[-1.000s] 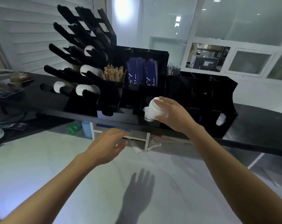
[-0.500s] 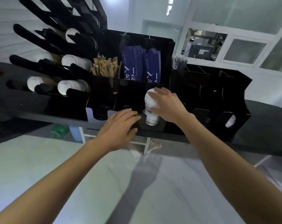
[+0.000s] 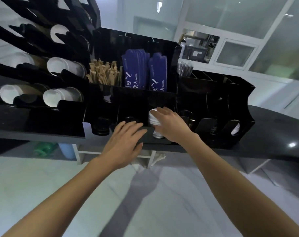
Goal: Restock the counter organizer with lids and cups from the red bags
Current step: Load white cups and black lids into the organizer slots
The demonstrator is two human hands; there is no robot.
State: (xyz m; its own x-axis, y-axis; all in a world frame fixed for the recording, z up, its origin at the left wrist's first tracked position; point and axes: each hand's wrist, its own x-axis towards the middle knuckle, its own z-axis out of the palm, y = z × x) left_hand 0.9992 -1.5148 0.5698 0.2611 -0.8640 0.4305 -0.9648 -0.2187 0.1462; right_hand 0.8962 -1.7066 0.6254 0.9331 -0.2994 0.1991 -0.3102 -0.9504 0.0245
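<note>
A black counter organizer (image 3: 213,93) stands on a dark counter (image 3: 273,137). My right hand (image 3: 171,125) is shut on a stack of white lids (image 3: 153,117), which sits upright in a front slot of the organizer. My left hand (image 3: 124,142) lies flat with spread fingers against the front lip of that same slot, just left of the stack. White cups (image 3: 59,98) fill slanted tubes at the organizer's left side. No red bag is in view.
Brown stir sticks (image 3: 104,74), purple sleeves (image 3: 141,71) and wrapped straws (image 3: 184,69) fill upper compartments. Black lids (image 3: 100,127) sit in the slot to the left, more lid slots to the right. A pale floor and white shelving (image 3: 145,156) lie below the counter.
My right hand has lowered the white lid stack from above the counter into the front slot. My left hand rose from below the counter edge onto the slot's front lip.
</note>
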